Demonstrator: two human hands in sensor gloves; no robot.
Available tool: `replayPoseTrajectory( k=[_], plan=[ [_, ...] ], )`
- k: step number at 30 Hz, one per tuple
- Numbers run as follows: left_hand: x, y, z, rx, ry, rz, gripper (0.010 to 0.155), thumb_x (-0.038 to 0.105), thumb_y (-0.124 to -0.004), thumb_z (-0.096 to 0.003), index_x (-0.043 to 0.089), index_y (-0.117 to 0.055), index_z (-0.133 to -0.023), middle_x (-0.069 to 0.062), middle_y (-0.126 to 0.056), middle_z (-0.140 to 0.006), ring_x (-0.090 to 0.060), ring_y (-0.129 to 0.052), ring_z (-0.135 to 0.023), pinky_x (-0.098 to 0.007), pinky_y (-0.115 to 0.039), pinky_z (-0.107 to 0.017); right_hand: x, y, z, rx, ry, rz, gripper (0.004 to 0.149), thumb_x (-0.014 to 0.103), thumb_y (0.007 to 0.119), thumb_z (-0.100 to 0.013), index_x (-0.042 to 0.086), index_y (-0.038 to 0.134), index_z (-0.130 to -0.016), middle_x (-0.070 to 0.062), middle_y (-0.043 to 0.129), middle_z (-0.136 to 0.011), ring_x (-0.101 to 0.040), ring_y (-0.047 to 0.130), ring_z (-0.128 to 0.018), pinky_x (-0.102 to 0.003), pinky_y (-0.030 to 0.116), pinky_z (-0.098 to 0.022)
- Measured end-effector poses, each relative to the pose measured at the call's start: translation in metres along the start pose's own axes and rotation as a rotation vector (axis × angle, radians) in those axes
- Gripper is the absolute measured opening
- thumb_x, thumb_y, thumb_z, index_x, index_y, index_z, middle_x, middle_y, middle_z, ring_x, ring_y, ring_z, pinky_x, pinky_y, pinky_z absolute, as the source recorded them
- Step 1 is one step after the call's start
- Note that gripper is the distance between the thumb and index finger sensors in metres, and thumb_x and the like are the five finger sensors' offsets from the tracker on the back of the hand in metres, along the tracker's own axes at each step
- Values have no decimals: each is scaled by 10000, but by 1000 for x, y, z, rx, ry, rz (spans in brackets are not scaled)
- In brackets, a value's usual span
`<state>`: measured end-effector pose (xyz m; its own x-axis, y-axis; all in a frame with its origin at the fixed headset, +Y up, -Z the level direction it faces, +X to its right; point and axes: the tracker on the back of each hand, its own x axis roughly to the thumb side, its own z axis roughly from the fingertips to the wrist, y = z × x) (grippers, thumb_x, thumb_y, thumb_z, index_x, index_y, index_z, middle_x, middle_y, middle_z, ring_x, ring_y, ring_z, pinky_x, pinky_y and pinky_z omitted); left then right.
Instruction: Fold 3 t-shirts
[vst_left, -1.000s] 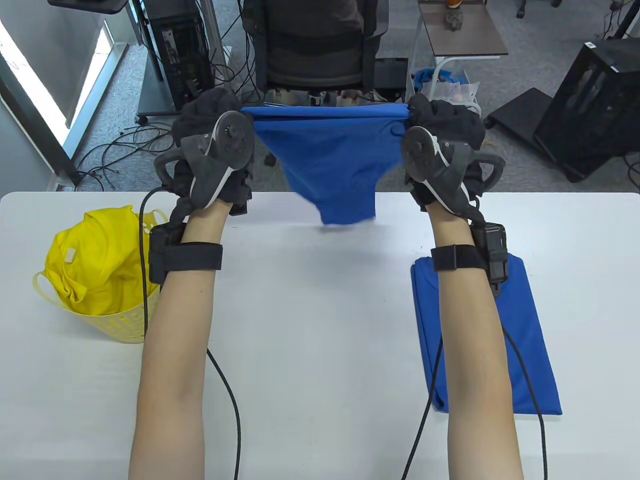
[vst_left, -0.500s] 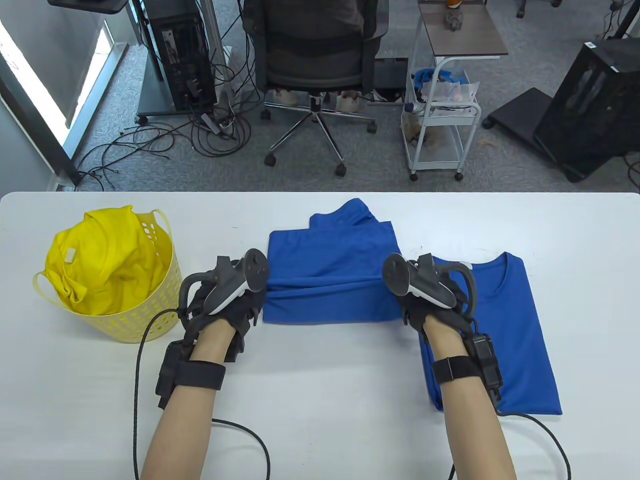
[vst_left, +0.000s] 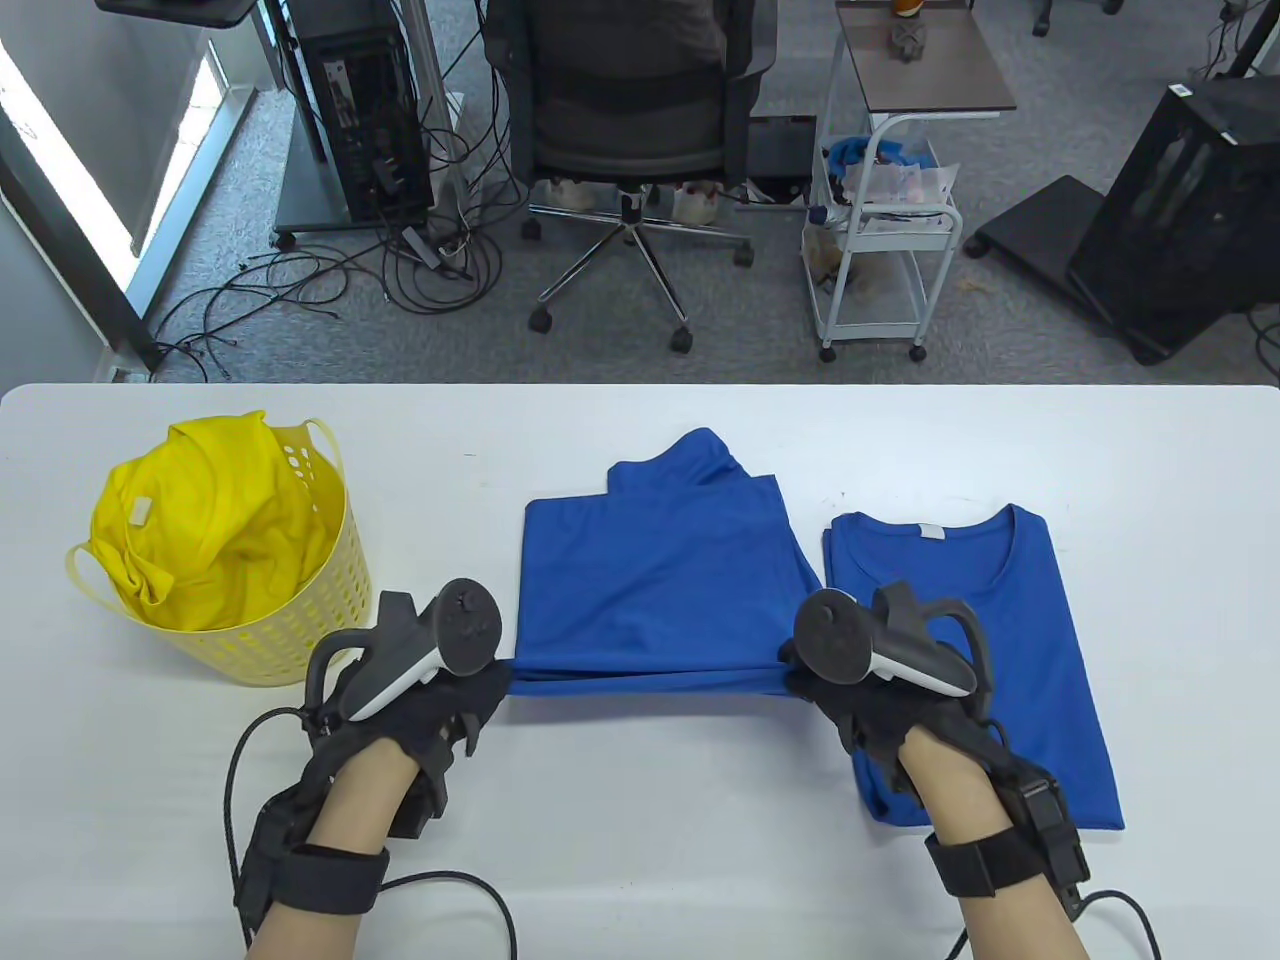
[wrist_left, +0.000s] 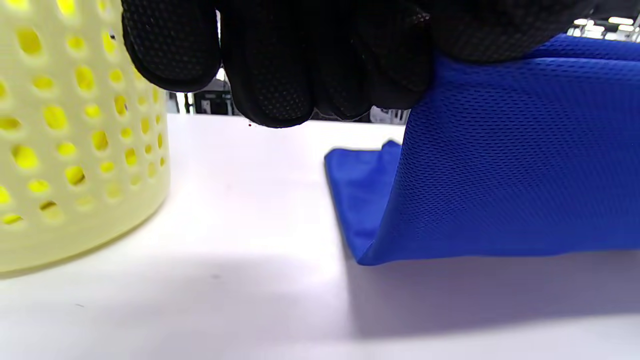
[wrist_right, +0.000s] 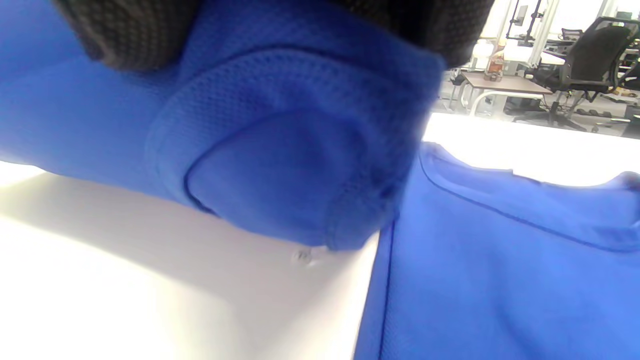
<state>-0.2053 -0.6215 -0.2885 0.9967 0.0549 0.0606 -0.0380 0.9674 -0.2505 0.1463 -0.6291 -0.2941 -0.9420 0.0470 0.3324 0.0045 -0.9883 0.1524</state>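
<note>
A blue t-shirt (vst_left: 660, 580) lies at the table's middle, partly folded. My left hand (vst_left: 470, 690) grips its near left corner and my right hand (vst_left: 810, 685) grips its near right corner, holding the near edge taut just above the table. The left wrist view shows the gloved fingers closed on the blue cloth (wrist_left: 500, 160). The right wrist view shows the held cloth (wrist_right: 280, 165) bunched under the fingers. A second blue t-shirt (vst_left: 990, 640) lies folded at the right, collar away from me. A yellow t-shirt (vst_left: 200, 520) is heaped in the yellow basket (vst_left: 300, 640).
The yellow basket stands at the table's left, close to my left hand, and fills the left of the left wrist view (wrist_left: 75, 150). An office chair (vst_left: 630, 130) and a white cart (vst_left: 880, 230) stand on the floor beyond the far edge.
Both hands brought the blue shirt down from the air onto the table, then pulled its near edge toward me. The shirt now lies lower and flatter beside the folded one.
</note>
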Motion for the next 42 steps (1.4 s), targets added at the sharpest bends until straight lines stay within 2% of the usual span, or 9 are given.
replayPoseTrajectory(
  k=[5, 9, 20, 28, 32, 36, 38, 40, 42],
  plan=[
    [1, 52, 28, 75, 2, 16, 407, 562, -694, -426, 297, -856, -690, 35, -843, -818, -217, -873, -709, -476, -752, -610, 8, -55, 22, -92, 4, -15, 425, 372, 791, -403, 261, 828, -811, 2, 918, -721, -266, 908, -664, -552, 651, -621],
    [9, 69, 18, 68, 47, -23, 408, 560, -696, -430, 296, -857, -696, 33, -844, -822, -220, -871, -712, -476, -751, -611, 9, -73, 14, -88, 45, 40, 440, 345, 781, -416, 259, 801, -848, -3, 900, -759, -275, 895, -693, -560, 641, -629],
    [20, 3, -99, -104, 179, -82, 410, 541, -704, -432, 296, -844, -729, 32, -825, -843, -212, -863, -729, -469, -747, -617, -28, 15, -82, 104, 208, 48, 452, 370, 774, -409, 257, 792, -846, -9, 883, -767, -298, 862, -718, -579, 598, -643],
    [19, -31, -154, -83, 246, -71, 413, 540, -709, -424, 296, -842, -729, 32, -823, -841, -213, -862, -726, -465, -747, -611, -46, 48, -130, 146, 285, 35, 444, 381, 772, -407, 273, 791, -838, -7, 874, -764, -299, 847, -727, -577, 585, -649],
    [19, -43, -160, 71, 270, -132, 426, 528, -696, -423, 299, -820, -760, 35, -783, -889, -223, -827, -792, -475, -723, -640, -47, 53, -139, 55, 342, 85, 500, 451, 741, -404, 302, 728, -881, -21, 788, -898, -328, 775, -839, -617, 526, -692],
    [31, -50, -145, 215, 95, -148, 505, 548, -685, -413, 339, -717, -870, 56, -684, -989, -227, -730, -915, -494, -671, -700, -54, 43, -130, -28, 361, 81, 573, 481, 729, -401, 314, 645, -943, -25, 718, -975, -344, 732, -886, -617, 518, -698],
    [47, -66, -135, 92, -182, -35, 543, 549, -686, -412, 369, -655, -923, 73, -608, -1053, -237, -619, -1004, -532, -592, -755, -57, 37, -122, -39, 350, 58, 582, 482, 729, -403, 308, 638, -950, -34, 717, -978, -352, 737, -883, -621, 524, -692],
    [62, -85, -126, -34, -336, 17, 560, 530, -698, -423, 397, -605, -959, 54, -541, -1100, -253, -537, -1047, -556, -543, -771, -56, 35, -113, -61, 330, 56, 584, 484, 728, -402, 301, 639, -950, -38, 725, -972, -357, 750, -871, -621, 542, -681],
    [73, -104, -118, -96, -335, -130, 603, 558, -687, -417, 453, -525, -988, 63, -472, -1136, -253, -485, -1078, -559, -534, -779, -54, 35, -104, -69, 314, 26, 583, 486, 727, -404, 298, 642, -949, -40, 733, -967, -356, 761, -863, -619, 555, -672]
  ],
)
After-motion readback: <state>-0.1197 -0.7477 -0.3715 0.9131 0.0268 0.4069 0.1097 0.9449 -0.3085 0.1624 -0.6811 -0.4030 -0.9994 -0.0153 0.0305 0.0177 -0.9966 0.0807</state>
